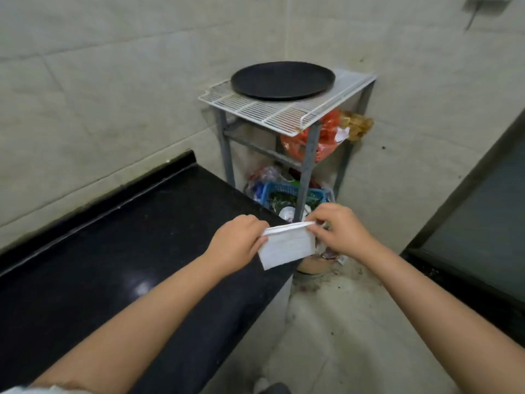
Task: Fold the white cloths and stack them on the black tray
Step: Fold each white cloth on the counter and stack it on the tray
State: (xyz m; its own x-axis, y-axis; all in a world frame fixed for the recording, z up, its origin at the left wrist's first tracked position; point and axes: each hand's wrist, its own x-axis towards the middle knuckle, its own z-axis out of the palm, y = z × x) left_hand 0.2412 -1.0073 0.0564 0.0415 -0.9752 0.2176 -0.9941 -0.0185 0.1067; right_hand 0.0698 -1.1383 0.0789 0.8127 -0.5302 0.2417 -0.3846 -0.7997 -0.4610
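Observation:
A small white cloth (287, 247), folded into a rectangle, hangs in the air between my two hands above the right end of the black counter (119, 251). My left hand (237, 241) pinches its upper left corner. My right hand (338, 231) pinches its upper right corner. The round black tray (282, 79) lies on a white wire shelf (272, 112) beyond my hands, with nothing on it.
The wire shelf tops a grey metal rack in the tiled corner. Orange bags (324, 137) and a blue basket (289, 194) of clutter fill its lower levels. A dark door frame (468, 200) stands at right. Dirty floor lies below.

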